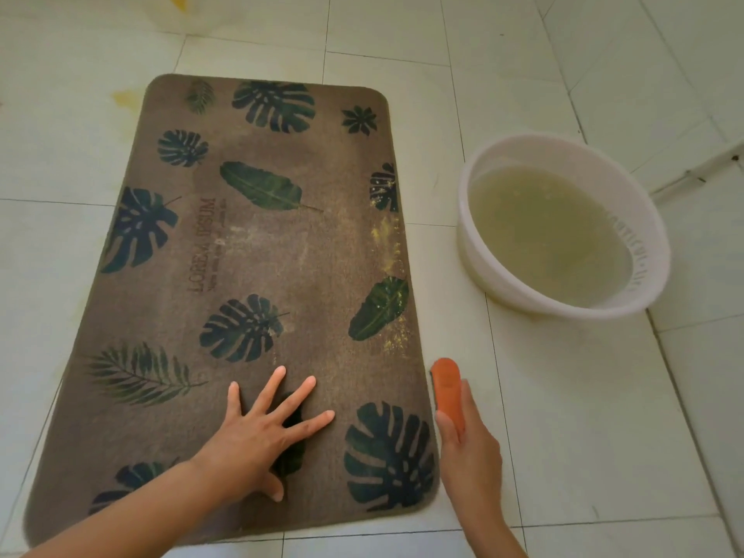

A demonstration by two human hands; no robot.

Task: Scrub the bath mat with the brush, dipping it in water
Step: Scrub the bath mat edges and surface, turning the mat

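Observation:
A brown bath mat (257, 251) printed with dark green leaves lies flat on the tiled floor, with yellowish specks along its right side. My left hand (257, 432) presses on the mat's near part, fingers spread and straight. My right hand (469, 449) grips an orange brush (447, 390) just off the mat's near right edge, over the floor. A white basin (640, 219) of cloudy yellowish water stands on the floor to the right of the mat.
Pale floor tiles (563, 416) surround the mat. Yellow stains (127, 98) mark the floor by the mat's far left corner. A white ledge (700, 167) runs behind the basin at the right.

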